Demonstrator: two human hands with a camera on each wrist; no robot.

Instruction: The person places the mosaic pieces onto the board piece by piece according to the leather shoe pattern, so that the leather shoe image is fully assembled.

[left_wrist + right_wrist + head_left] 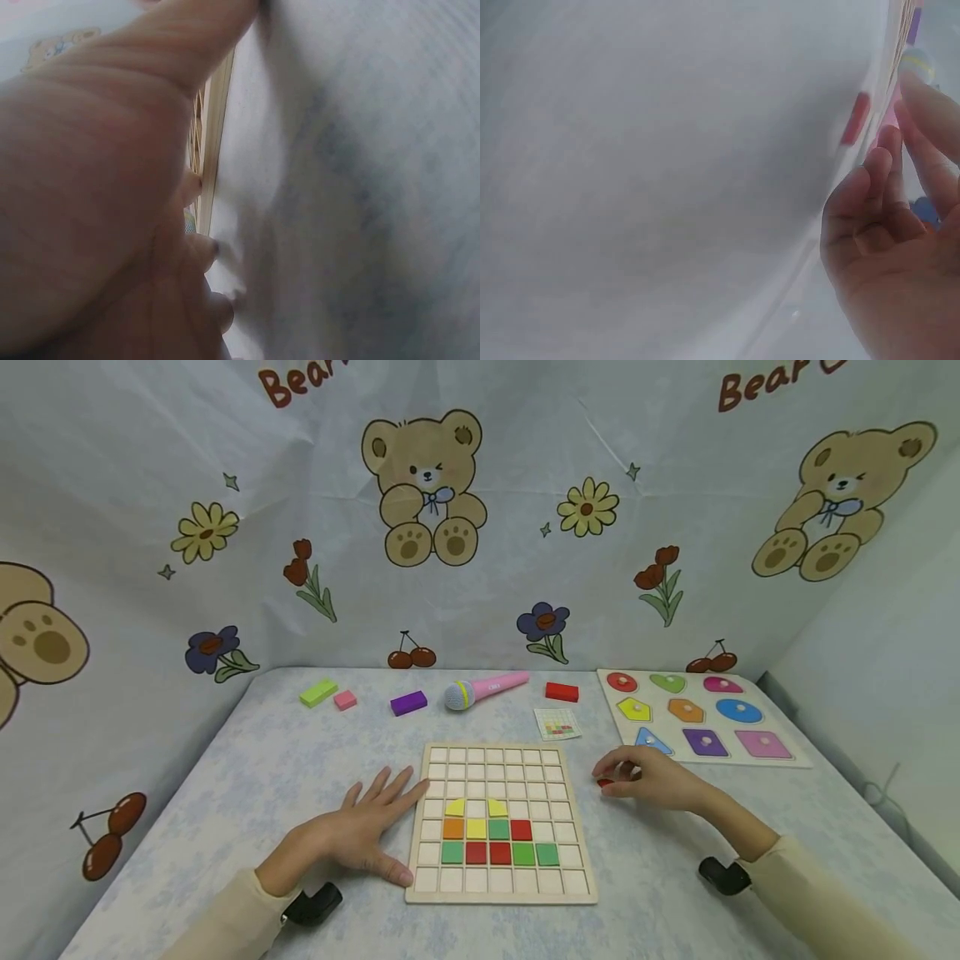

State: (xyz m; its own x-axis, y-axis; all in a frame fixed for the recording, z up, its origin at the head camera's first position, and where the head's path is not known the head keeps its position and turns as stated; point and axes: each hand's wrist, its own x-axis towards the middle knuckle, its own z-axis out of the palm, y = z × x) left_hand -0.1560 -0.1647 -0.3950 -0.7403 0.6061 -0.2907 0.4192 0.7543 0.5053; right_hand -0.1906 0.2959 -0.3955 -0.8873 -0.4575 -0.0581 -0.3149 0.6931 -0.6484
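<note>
A wooden grid board point(501, 895) with square cells lies on the table. Some cells hold red, green, orange and yellow tiles; the two yellow tiles of the upper row have a slanted side. My left hand point(371, 831) is spread flat at the board's left side, its thumb and a fingertip touching the frame; the palm point(97, 187) fills much of the left wrist view. Right of the board, my right hand point(660, 779) pinches a small red tile point(604, 783) between thumb and fingers. In the right wrist view that hand point(907, 247) has bent fingers, and the tile cannot be made out.
A small pattern card point(557, 724) lies behind the board. Farther back are a pink toy microphone point(487, 687) and red point(562, 692), purple point(408, 702), pink point(345, 700) and green point(318, 692) blocks. A shape puzzle board point(705, 710) lies at the back right.
</note>
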